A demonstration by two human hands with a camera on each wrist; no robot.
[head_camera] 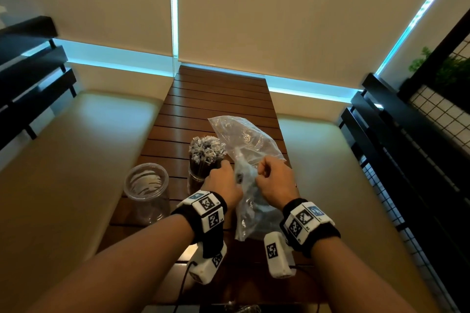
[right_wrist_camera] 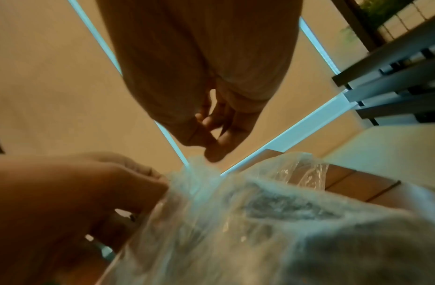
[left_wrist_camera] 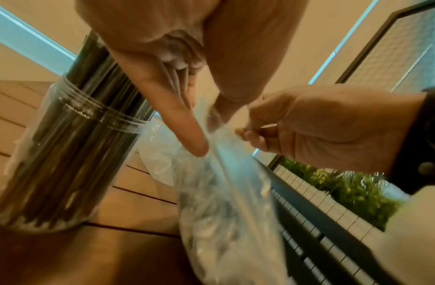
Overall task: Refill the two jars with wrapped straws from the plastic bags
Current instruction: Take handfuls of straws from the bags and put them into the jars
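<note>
A clear plastic bag (head_camera: 250, 213) with dim, blurred contents stands on the slatted wooden table (head_camera: 218, 99). Both hands pinch its gathered top. My left hand (head_camera: 235, 178) holds it from the left, finger and thumb on the plastic (left_wrist_camera: 223, 202). From the right, my right hand (head_camera: 262, 173) grips the same neck with curled fingers (right_wrist_camera: 218, 138). Just left of my left hand, a clear jar (head_camera: 203, 160) is packed with wrapped straws (left_wrist_camera: 72, 154). An empty clear jar (head_camera: 146, 185) stands further left. A second, crumpled clear bag (head_camera: 241, 134) lies behind the hands.
Cream bench cushions (head_camera: 84, 150) flank the narrow table on both sides. Dark slatted backrests and a wire grid with plants (head_camera: 437, 119) stand at the right. A cable (head_camera: 183, 284) runs from the wrist device near the table's front edge.
</note>
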